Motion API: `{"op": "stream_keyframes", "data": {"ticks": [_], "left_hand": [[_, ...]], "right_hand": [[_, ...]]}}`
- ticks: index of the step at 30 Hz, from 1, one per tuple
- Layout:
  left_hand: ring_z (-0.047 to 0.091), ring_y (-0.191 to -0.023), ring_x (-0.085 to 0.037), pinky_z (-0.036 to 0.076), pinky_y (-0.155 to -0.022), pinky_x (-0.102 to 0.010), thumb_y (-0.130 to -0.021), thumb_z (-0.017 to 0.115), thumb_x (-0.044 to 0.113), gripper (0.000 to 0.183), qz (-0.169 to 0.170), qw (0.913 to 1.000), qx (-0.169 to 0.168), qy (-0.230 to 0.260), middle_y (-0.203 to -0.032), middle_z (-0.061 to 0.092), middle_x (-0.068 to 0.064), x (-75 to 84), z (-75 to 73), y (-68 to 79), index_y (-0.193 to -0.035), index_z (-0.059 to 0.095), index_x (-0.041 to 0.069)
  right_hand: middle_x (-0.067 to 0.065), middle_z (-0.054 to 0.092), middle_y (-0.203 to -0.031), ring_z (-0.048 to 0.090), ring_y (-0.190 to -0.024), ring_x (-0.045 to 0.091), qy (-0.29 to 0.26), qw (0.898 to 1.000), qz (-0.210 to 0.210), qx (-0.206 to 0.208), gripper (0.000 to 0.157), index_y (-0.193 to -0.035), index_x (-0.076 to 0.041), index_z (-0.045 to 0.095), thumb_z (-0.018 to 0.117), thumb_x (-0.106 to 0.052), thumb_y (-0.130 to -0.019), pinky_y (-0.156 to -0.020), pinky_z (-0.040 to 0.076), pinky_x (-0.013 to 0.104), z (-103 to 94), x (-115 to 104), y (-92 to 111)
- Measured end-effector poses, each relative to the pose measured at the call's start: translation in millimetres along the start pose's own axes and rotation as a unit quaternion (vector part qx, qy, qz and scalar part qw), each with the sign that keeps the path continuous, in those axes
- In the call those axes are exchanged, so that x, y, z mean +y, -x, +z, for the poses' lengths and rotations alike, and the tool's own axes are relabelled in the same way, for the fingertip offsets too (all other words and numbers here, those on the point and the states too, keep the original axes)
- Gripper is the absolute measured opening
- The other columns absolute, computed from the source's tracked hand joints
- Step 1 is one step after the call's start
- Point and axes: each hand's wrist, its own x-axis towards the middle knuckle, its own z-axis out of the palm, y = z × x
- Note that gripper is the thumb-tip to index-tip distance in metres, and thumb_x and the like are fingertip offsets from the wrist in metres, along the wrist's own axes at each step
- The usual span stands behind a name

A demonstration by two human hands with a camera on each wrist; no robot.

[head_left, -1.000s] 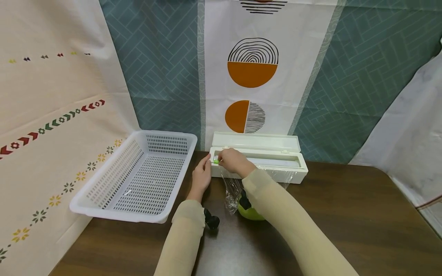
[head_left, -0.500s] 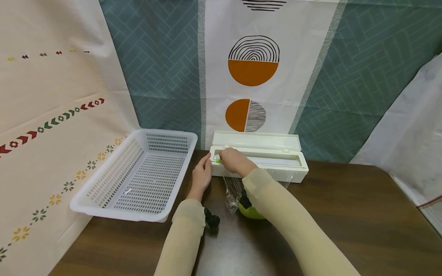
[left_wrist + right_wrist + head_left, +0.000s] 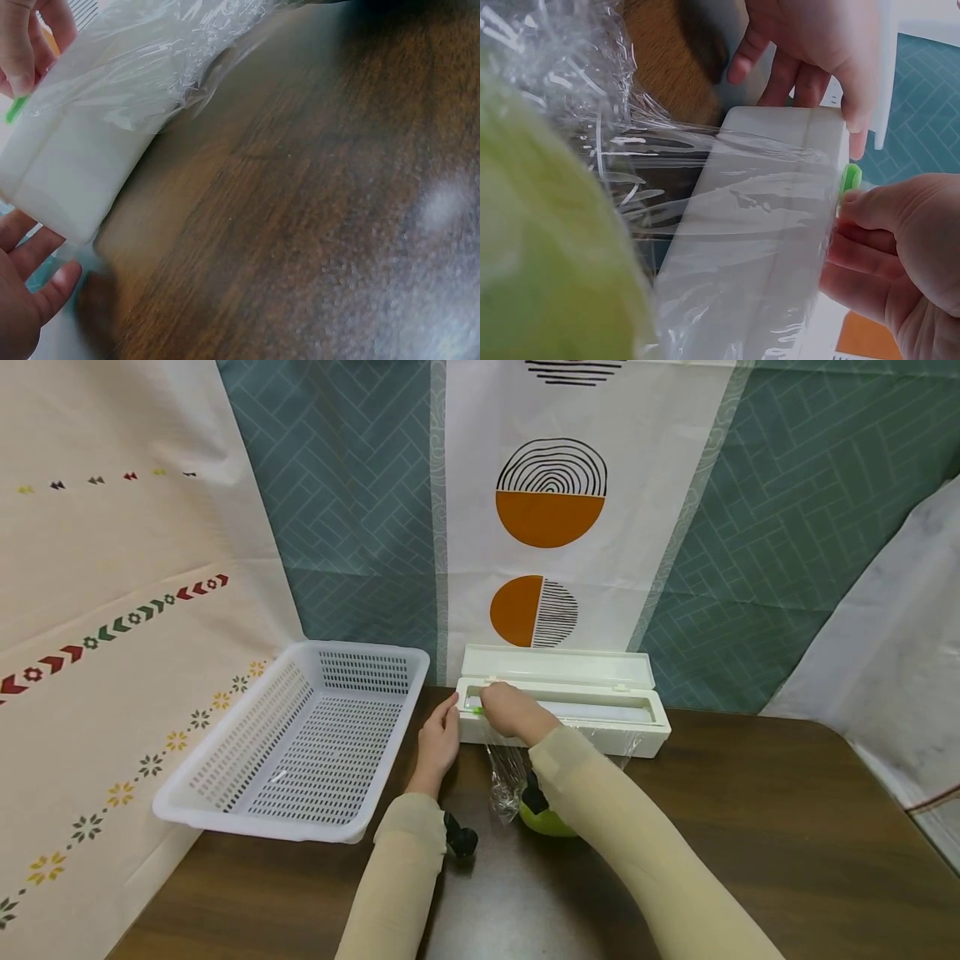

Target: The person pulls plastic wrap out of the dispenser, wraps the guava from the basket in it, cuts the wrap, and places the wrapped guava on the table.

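Observation:
A white plastic-wrap dispenser [image 3: 474, 731] lies on the table with its lid [image 3: 558, 667] raised and a pale roll [image 3: 600, 712] inside. My right hand [image 3: 516, 710] pinches the small green slide cutter [image 3: 850, 180] at the front edge, near the left end. With fairly straight fingers, my left hand [image 3: 437, 743] touches the dispenser's left end. Clear plastic wrap [image 3: 180, 60] drapes over the front and gathers in crumpled folds. Under the wrap, a round green object [image 3: 551, 825] sits partly hidden by my right forearm; its kind cannot be told.
To the left stands a white perforated plastic basket [image 3: 360, 831]. Patterned cloth [image 3: 360, 527] hangs behind and at both sides of the brown wooden table [image 3: 765, 827].
My right hand has slid slightly to the right along the dispenser's edge with the green slide cutter. The left hand stays at the dispenser's end.

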Motion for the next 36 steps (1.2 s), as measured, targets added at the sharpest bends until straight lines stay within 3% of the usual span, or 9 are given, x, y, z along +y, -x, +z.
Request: {"op": "stream_keyframes", "data": {"ticks": [6, 9, 12, 17, 25, 29, 33, 36], "left_hand": [[0.044, -0.132, -0.026, 0.035, -0.108, -0.046, -0.101, 0.039, 0.03, 0.039, -0.004, 1.0, -0.005, -0.003, -0.141, 0.05, -0.005, -1.2, 1.0, 0.4, -0.137, 0.052, 0.021], [0.051, -0.126, -0.026, 0.04, -0.103, -0.045, -0.098, 0.046, 0.032, 0.04, -0.018, 0.9998, -0.007, 0.006, -0.136, 0.055, -0.007, -1.7, 1.9, 0.6, -0.137, 0.051, 0.024], [0.061, -0.104, -0.023, 0.048, -0.085, -0.037, -0.092, 0.058, 0.036, 0.047, -0.026, 0.9996, -0.008, 0.012, -0.122, 0.065, -0.009, -2.0, 2.7, 1.1, -0.137, 0.05, 0.026], [0.057, -0.082, -0.017, 0.042, -0.064, -0.025, -0.083, 0.071, 0.037, 0.061, -0.016, 0.9997, -0.008, 0.015, -0.118, 0.067, -0.007, -3.2, 3.5, 1.2, -0.138, 0.049, 0.024], [0.053, -0.076, -0.015, 0.04, -0.062, -0.025, -0.082, 0.072, 0.039, 0.064, -0.008, 0.9995, -0.022, 0.02, -0.113, 0.068, -0.007, -4.6, 1.3, 0.7, -0.139, 0.048, 0.024], [0.057, -0.084, -0.016, 0.043, -0.067, -0.027, -0.083, 0.071, 0.039, 0.063, -0.011, 0.9993, -0.028, 0.02, -0.116, 0.067, -0.007, -4.0, 0.2, -0.1, -0.139, 0.048, 0.025], [0.061, -0.098, -0.016, 0.046, -0.075, -0.028, -0.083, 0.071, 0.038, 0.062, -0.018, 0.9989, -0.033, 0.027, -0.121, 0.066, -0.007, -3.6, -0.4, -0.9, -0.139, 0.048, 0.026], [0.059, -0.088, -0.016, 0.044, -0.068, -0.026, -0.084, 0.07, 0.037, 0.061, -0.014, 0.9989, -0.035, 0.028, -0.118, 0.067, -0.008, -3.9, -0.5, -1.6, -0.14, 0.047, 0.024]], "right_hand": [[0.017, 0.064, -0.098, 0.06, -0.081, 0.023, 0.009, 1.0, -0.009, -0.004, 0.018, -0.092, -0.002, 0.063, 0.046, -0.005, -0.097, -0.072, 0.047, 0.033, 0.5, 2.7, -0.3], [0.013, 0.064, -0.089, 0.057, -0.074, 0.021, -0.007, 1.0, -0.006, -0.009, 0.02, -0.087, -0.003, 0.063, 0.046, -0.007, -0.097, -0.069, 0.045, 0.032, 1.1, 5.2, -2.2], [0.01, 0.064, -0.085, 0.054, -0.069, 0.018, -0.036, 0.999, 0.002, -0.013, 0.022, -0.091, -0.004, 0.066, 0.047, -0.011, -0.098, -0.068, 0.044, 0.031, 1.9, 7.2, -3.8], [0.01, 0.066, -0.091, 0.058, -0.073, 0.018, -0.067, 0.998, 0.009, -0.015, 0.021, -0.104, -0.001, 0.065, 0.051, -0.014, -0.098, -0.07, 0.048, 0.031, 0.4, 7.2, -1.3], [0.012, 0.067, -0.103, 0.063, -0.085, 0.021, -0.078, 0.997, 0.0, 0.004, 0.022, -0.11, -0.002, 0.064, 0.054, -0.016, -0.096, -0.077, 0.051, 0.034, -1.8, 8.9, 2.3], [0.011, 0.067, -0.111, 0.064, -0.097, 0.022, -0.079, 0.997, -0.011, 0.011, 0.025, -0.114, -0.004, 0.065, 0.057, -0.018, -0.095, -0.084, 0.051, 0.034, -2.2, 10.8, 2.2], [0.01, 0.068, -0.107, 0.064, -0.091, 0.021, -0.086, 0.996, -0.008, 0.004, 0.022, -0.111, -0.005, 0.067, 0.056, -0.015, -0.095, -0.081, 0.052, 0.033, -3.8, 11.5, 1.4], [0.01, 0.069, -0.102, 0.064, -0.085, 0.02, -0.082, 0.997, -0.012, 0.008, 0.021, -0.107, -0.004, 0.068, 0.057, -0.017, -0.095, -0.077, 0.052, 0.033, -4.8, 11.3, 0.9]]}}
